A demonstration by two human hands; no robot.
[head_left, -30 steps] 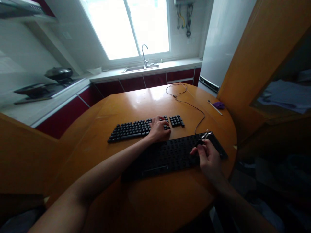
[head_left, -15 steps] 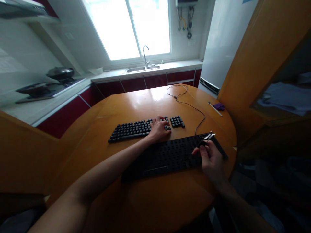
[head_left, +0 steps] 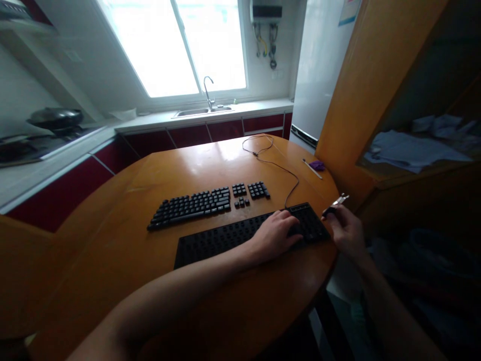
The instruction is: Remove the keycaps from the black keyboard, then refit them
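A keyboard base with its keycaps off lies across the middle of the table. On its right part rests my left hand, thumb and fingers apart, partly covering the sockets. Off the base's right end, my right hand grips a keycap puller with a dark handle and metal prongs pointing up and right. Black keycaps stand behind the base in keyboard order: a large main block, a small cluster with arrow keys, and a number block.
The keyboard cable loops over the back of the wooden table. A white stick and a purple cloth lie at the right edge. Behind are a sink counter and stove; papers fill a shelf at right.
My left hand has left the laid-out keycaps, uncovering the arrow-key cluster, and now rests on the keyboard base. My right hand has moved off the base to the right. The view has turned rightward.
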